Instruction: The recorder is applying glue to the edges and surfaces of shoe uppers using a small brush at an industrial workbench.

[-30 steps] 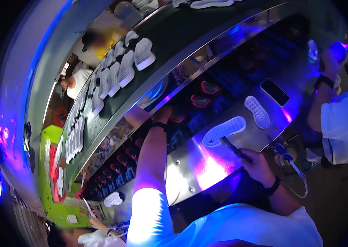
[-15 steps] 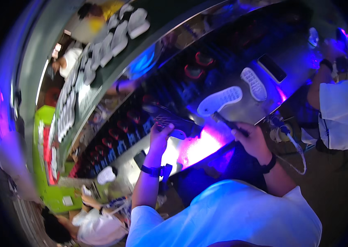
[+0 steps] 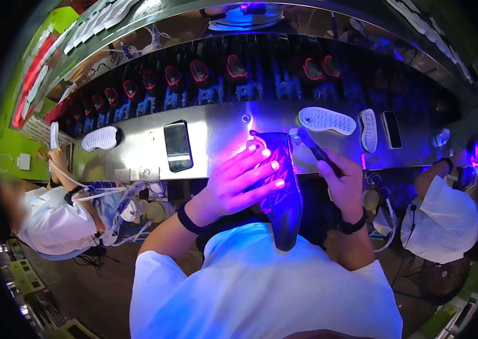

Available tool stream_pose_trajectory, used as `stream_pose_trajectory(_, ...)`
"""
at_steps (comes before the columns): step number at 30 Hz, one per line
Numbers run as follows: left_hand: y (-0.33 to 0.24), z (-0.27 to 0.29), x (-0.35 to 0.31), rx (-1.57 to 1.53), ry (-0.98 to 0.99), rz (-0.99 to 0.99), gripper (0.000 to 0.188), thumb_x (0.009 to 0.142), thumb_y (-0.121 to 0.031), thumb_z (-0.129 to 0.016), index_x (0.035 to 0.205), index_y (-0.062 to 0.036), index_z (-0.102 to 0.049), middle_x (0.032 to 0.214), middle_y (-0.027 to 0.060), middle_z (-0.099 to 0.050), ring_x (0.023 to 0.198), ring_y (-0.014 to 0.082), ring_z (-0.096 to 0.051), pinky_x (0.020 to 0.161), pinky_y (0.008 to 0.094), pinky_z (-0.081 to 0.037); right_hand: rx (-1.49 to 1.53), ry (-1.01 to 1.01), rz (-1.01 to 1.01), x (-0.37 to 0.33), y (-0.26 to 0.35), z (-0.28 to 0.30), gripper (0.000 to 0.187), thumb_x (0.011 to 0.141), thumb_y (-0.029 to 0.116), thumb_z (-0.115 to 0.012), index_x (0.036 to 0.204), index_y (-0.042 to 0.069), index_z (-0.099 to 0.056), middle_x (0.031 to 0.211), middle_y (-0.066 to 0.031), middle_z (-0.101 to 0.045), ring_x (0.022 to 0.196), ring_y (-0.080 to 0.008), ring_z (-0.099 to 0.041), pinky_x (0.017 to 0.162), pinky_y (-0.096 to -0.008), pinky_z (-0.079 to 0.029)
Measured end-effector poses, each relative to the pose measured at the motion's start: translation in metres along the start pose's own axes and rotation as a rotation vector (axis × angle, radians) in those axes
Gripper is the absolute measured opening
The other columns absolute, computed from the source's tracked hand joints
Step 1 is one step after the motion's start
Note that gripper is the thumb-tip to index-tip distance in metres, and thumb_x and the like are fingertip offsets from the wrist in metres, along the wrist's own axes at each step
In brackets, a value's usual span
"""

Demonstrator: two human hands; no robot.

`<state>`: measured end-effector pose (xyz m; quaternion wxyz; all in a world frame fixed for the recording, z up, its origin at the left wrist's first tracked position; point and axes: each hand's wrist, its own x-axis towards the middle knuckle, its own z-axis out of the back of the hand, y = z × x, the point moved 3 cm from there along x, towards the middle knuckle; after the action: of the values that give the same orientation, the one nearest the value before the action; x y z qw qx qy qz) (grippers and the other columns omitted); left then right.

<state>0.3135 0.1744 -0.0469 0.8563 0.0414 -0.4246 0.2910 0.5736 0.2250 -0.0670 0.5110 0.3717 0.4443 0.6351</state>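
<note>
My left hand (image 3: 238, 186) grips a dark shoe upper (image 3: 287, 212), its fingers spread across the near side and the thumb mostly hidden. The shoe is held over the bench's front edge, with its rounded end pointing down toward my body. My right hand (image 3: 345, 179) is closed around the dark handle of a brush (image 3: 311, 146). The brush's pale bristle head is right beside the upper part of the shoe; I cannot tell whether they touch. Purple light falls on my left hand and the shoe.
On the metal bench (image 3: 222, 116) lie a phone (image 3: 178, 146), white soles (image 3: 327, 120) and another phone (image 3: 390, 130). Behind runs a rack of dark shoes (image 3: 199, 72) with red-lit openings. People sit at the left (image 3: 61, 217) and right (image 3: 439, 220).
The view has turned so the bench runs level. The shoe now hangs toe-down nearer my body, with my left fingers spread over its side. The brush is now up against or close to it.
</note>
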Motion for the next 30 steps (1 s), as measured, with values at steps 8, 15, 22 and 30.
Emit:
stream_pose_trajectory(8,0.000,0.006,-0.002,0.066,0.020,0.027,0.035,0.082,-0.013,-0.076,0.116,-0.0158,-0.072,0.120,0.0111,-0.069,0.117,0.0346,-0.066,0.104,0.0522,-0.054,0.029,0.075,-0.019,-0.025,-0.012,-0.011,0.031,0.089,0.005,-0.074,0.119,-0.001,-0.071,0.102,-0.0110,-0.076,0.092,-0.0144,-0.069,0.086,-0.0290,-0.052)
stream_pose_trajectory(15,0.003,-0.007,0.005,0.079,0.134,-0.036,0.038,0.081,-0.013,-0.076,0.118,-0.0185,-0.072,0.123,0.0069,-0.068,0.120,0.0330,-0.065,0.105,0.0515,-0.054,0.010,0.279,-0.076,-0.040,-0.022,0.023,0.031,0.088,0.007,-0.073,0.118,-0.001,-0.071,0.100,-0.0119,-0.075,0.091,-0.0188,-0.070,0.087,-0.0321,-0.053)
stream_pose_trajectory(22,0.005,-0.032,0.015,0.082,0.218,-0.019,0.039,0.079,-0.011,-0.075,0.118,-0.0179,-0.072,0.124,0.0076,-0.068,0.120,0.0334,-0.065,0.105,0.0532,-0.053,-0.033,0.136,-0.102,-0.016,-0.027,0.026,0.032,0.090,0.010,-0.073,0.121,0.001,-0.071,0.091,-0.0095,-0.074,0.081,-0.0131,-0.066,0.077,-0.0287,-0.052)
stream_pose_trajectory(30,0.014,-0.047,0.018,0.068,0.219,0.086,0.038,0.080,-0.013,-0.074,0.118,-0.0142,-0.072,0.124,0.0083,-0.068,0.121,0.0331,-0.064,0.105,0.0533,-0.052,0.303,0.306,-0.281,-0.055,-0.068,0.043,0.032,0.094,0.016,-0.073,0.120,-0.001,-0.071,0.080,-0.0009,-0.065,0.069,-0.0077,-0.058,0.064,-0.0248,-0.048)
